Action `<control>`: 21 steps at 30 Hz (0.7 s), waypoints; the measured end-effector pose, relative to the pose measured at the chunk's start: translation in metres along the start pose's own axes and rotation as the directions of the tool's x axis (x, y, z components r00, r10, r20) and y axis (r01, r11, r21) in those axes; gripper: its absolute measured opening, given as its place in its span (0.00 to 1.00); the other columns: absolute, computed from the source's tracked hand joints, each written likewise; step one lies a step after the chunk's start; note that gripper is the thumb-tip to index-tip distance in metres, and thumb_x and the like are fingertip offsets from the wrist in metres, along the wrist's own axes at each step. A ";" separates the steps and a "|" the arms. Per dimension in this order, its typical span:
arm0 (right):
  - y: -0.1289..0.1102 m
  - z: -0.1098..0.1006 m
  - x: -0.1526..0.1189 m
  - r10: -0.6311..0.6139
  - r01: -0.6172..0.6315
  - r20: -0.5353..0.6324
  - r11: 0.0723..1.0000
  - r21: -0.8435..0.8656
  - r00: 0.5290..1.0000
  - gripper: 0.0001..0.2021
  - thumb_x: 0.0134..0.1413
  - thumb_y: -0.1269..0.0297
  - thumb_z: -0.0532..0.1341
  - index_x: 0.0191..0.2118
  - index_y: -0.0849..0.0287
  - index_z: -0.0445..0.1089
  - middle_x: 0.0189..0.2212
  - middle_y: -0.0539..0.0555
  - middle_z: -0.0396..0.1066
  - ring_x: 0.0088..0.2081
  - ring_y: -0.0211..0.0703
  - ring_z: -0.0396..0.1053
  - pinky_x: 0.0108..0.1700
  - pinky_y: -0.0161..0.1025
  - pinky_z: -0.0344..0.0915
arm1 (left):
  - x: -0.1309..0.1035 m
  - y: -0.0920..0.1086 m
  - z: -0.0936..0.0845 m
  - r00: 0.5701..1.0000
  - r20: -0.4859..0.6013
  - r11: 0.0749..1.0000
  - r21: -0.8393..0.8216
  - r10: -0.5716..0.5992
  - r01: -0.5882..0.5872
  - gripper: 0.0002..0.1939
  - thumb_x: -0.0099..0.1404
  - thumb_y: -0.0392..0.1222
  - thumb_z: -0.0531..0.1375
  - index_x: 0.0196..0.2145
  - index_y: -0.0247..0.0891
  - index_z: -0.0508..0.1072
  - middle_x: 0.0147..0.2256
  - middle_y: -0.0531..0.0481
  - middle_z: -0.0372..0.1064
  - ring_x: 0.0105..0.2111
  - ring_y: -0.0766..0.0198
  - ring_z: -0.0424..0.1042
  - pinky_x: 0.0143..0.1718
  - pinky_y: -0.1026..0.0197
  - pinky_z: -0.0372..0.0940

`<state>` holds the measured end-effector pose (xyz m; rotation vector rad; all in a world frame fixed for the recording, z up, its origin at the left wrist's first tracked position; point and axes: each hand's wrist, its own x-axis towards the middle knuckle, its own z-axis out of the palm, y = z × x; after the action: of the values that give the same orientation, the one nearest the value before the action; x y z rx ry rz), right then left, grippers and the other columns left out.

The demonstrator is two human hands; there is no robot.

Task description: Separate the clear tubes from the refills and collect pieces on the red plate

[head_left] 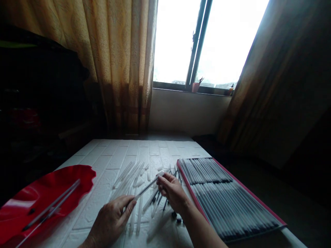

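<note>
A slim pen with a clear barrel slants between my two hands over the table. My left hand is closed around its lower end, and the fingers of my right hand pinch its upper end. Loose clear pen barrels lie spread beyond and under my left hand. Beneath my right hand are dark refills and several small black pen parts. My right hand covers some of these pieces.
On the right, a red-edged box holds two rows of pens. A red scalloped tray with a few pens stands at the left. The white brick-patterned table reaches toward a curtained window; its sill bears a cup.
</note>
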<state>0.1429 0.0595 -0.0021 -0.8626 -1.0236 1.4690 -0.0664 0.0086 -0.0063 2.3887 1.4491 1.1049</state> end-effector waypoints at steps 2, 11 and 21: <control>0.004 0.004 -0.001 0.010 -0.010 0.046 1.000 -0.004 0.999 0.19 0.35 0.53 0.71 0.27 0.62 0.67 0.20 0.45 0.64 0.18 0.27 0.58 0.17 0.26 0.47 | -0.001 -0.001 0.001 1.000 0.001 1.000 0.002 0.008 -0.008 0.14 0.67 0.49 0.53 0.36 0.45 0.78 0.32 0.53 0.79 0.32 0.63 0.79 0.33 0.70 0.71; -0.002 0.014 0.003 -0.073 0.074 0.011 0.990 -0.123 0.997 0.23 0.36 0.44 0.68 0.29 0.62 0.70 0.22 0.47 0.66 0.22 0.33 0.66 0.17 0.26 0.52 | -0.002 -0.002 0.004 0.998 0.057 1.000 -0.028 0.001 0.000 0.15 0.65 0.52 0.54 0.34 0.46 0.78 0.32 0.55 0.80 0.32 0.64 0.79 0.32 0.73 0.70; -0.097 -0.047 -0.003 -0.213 0.148 -0.027 0.759 -0.633 0.977 0.17 0.50 0.58 0.60 0.45 0.59 0.67 0.26 0.48 0.71 0.23 0.33 0.67 0.21 0.28 0.60 | -0.002 -0.015 0.005 0.996 0.075 0.998 -0.050 0.042 -0.038 0.14 0.64 0.53 0.55 0.33 0.50 0.79 0.31 0.60 0.80 0.31 0.65 0.79 0.31 0.75 0.71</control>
<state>0.2219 0.0659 0.0710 -1.2519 -1.5169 0.8969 -0.0743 0.0155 -0.0176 2.4089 1.3409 1.0330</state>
